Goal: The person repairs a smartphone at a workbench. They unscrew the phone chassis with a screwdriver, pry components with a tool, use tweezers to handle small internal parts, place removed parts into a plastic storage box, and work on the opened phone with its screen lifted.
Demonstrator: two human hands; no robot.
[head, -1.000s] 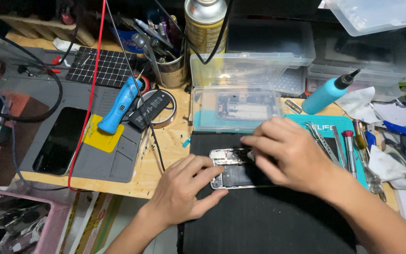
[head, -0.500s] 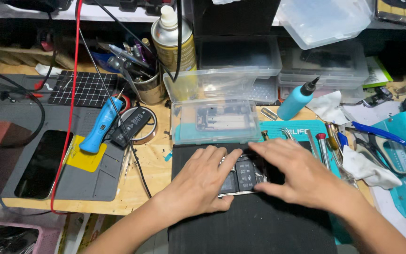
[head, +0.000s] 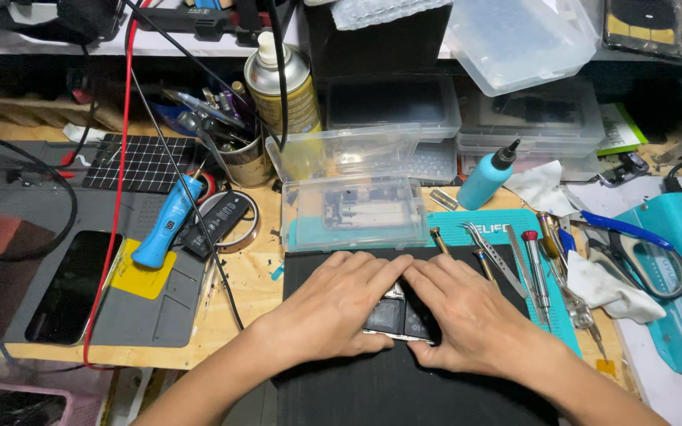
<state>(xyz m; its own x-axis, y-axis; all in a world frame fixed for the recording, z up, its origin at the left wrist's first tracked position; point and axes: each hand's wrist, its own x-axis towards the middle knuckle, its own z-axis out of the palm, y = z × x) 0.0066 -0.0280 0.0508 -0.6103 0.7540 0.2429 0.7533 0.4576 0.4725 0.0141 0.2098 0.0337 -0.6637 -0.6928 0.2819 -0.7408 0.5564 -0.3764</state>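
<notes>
Left hand [head: 339, 304]: my grip flat, fingers pressed on the opened phone [head: 395, 317], steadying it.
Right hand [head: 467, 315]: likewise pressing.
Phone: on black mat [head: 404, 386], counter centre.
Screwdrivers [head: 534, 264]: beside, within reach.

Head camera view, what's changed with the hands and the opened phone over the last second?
The left hand and right hand closed in over the opened phone with exposed insides on the black work mat, until their fingertips met and covered most of it. A second ago they were apart, holding its edges. The clear plastic parts box and blue-handled tool stayed put.
</notes>
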